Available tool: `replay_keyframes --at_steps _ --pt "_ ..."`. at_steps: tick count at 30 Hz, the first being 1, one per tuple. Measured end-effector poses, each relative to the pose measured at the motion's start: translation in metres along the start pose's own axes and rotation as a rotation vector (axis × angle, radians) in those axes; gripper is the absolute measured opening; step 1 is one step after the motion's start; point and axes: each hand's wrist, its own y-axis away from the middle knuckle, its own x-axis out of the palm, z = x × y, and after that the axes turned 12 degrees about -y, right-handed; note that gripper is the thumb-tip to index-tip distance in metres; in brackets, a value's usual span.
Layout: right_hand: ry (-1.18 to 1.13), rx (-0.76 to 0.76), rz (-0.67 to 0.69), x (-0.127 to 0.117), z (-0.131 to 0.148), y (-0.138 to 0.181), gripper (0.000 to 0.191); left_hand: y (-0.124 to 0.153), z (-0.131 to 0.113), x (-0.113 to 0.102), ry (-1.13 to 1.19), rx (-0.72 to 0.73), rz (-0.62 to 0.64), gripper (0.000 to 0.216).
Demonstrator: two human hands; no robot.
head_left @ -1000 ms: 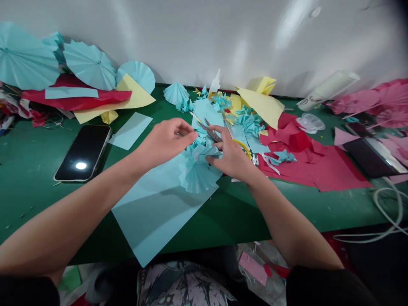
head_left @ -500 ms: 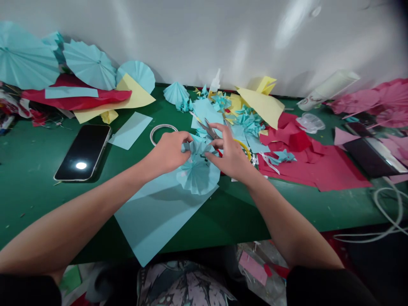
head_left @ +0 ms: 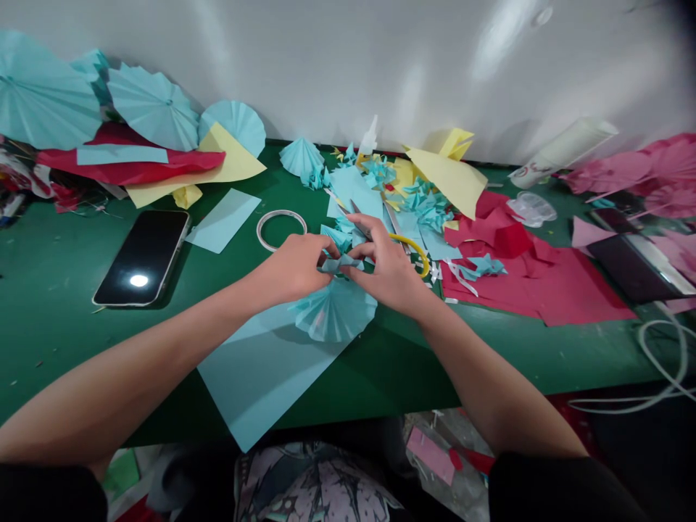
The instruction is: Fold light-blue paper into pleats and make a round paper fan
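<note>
Both my hands meet over the middle of the green table. My left hand and my right hand pinch the gathered top of a pleated light blue paper fan, which spreads out below my fingers. The fan hangs over a large light blue paper sheet. Scissors with a yellow handle lie just behind my right hand. A tape ring lies behind my left hand.
A black phone lies at the left. Finished blue paper umbrellas lean on the wall at the back left, over red and yellow sheets. Red paper covers the right. Pink fans, a white cup and a white cable sit far right.
My left hand came back from the paper scraps to the fan's top. Both hands now pinch the pleats together, nearer to me, and the tape ring shows.
</note>
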Motion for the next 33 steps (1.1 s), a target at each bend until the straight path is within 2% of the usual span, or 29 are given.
replay_keyframes --at_steps 3,9,14,18,33 --pt "-0.008 0.011 0.008 0.0 0.0 0.0 0.062 -0.003 0.004 0.003 -0.068 -0.009 -0.025 0.028" --pt "0.041 0.026 0.044 0.0 -0.001 0.0 0.061 -0.003 0.008 0.006 -0.054 0.024 -0.048 0.026" --pt "0.068 0.012 0.056 0.001 -0.004 0.0 0.062 -0.003 0.007 0.007 -0.087 0.053 -0.013 0.033" --pt "0.069 0.004 0.073 0.0 -0.004 0.0 0.063 -0.003 0.005 0.007 -0.081 0.063 -0.005 0.028" --pt "-0.018 -0.071 0.006 -0.001 -0.003 -0.001 0.059 -0.005 0.006 0.013 -0.146 0.066 -0.017 0.03"
